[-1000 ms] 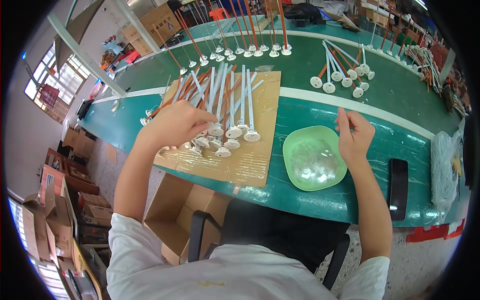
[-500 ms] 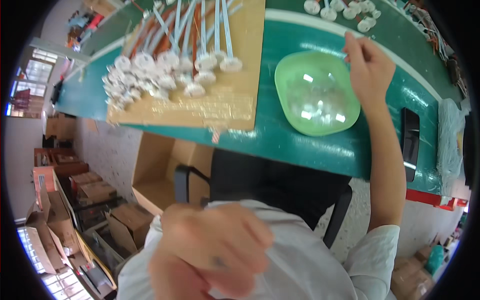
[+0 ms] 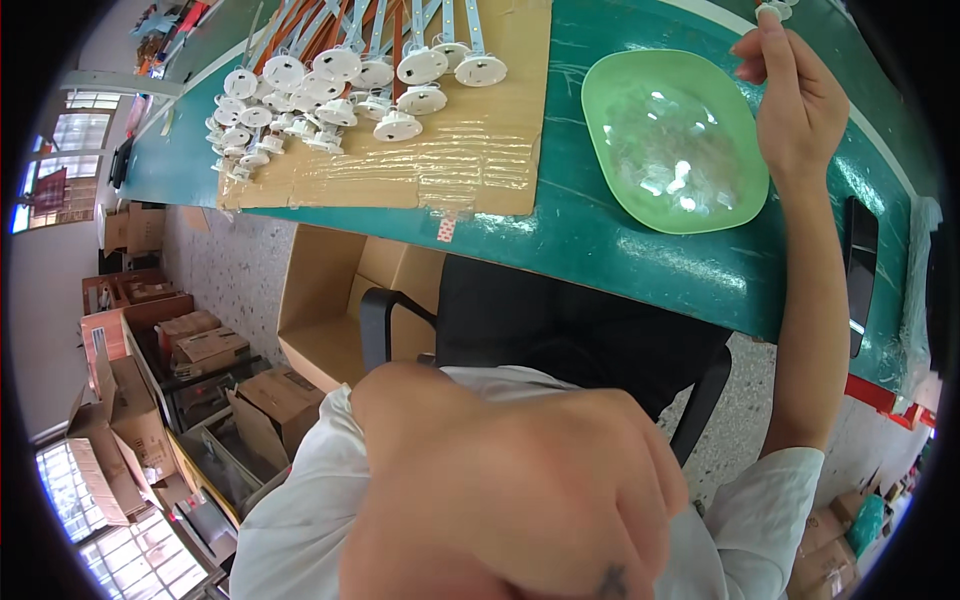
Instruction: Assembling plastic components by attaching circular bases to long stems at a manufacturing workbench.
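Note:
My left hand looms large and blurred at the lower middle, in front of my white shirt. Its fingers are curled under, and whatever they may hold is hidden. At the upper right my right hand reaches past a green bowl. Its thumb and finger are closed at a small white disc piece, which the top edge cuts off. Clear, shiny small pieces lie in the bowl. On a cardboard sheet to the left rest several blue and brown strips with white round disc ends.
The green table carries a black phone and a clear plastic bag on the right. An open cardboard box stands below its front edge, beside a black chair. More cartons are stacked on the left.
My right hand has moved up and right, to the white disc piece. My left hand has come closer and shifted right. The table and bowl appear higher in view.

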`<state>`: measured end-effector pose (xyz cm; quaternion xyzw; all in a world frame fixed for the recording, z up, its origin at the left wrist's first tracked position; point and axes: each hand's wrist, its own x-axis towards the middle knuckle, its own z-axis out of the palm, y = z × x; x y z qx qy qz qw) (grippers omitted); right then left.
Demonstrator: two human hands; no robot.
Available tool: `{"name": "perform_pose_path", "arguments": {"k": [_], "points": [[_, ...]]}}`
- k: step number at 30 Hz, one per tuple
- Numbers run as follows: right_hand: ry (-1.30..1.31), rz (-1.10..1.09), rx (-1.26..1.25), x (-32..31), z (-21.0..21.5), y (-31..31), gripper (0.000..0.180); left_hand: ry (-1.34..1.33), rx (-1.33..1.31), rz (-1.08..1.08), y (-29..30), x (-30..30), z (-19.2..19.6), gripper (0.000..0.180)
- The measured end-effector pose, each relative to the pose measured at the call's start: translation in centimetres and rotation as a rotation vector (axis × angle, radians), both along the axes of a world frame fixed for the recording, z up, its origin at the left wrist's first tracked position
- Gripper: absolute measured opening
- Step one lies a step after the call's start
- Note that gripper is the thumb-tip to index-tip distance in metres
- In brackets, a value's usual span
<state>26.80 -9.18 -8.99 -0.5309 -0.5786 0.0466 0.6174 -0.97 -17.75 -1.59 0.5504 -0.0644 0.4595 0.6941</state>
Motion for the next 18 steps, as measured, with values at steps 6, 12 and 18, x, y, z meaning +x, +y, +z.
{"name": "perform_pose_path", "arguments": {"k": [6,12,18], "points": [[0.006,0.019,0.038,0.1,-0.3,0.1,0.035,-0.005,-0.008,0.083,0.6,-1.9,0.5,0.052],[-0.076,0.044,0.046,1.7,-0.8,0.2,0.032,-0.025,-0.022,0.17,-0.4,-2.1,0.1,0.051],[-0.047,0.021,0.021,0.8,-0.2,0.0,0.033,-0.082,-0.028,0.205,-0.8,-4.4,0.9,0.054]]}}
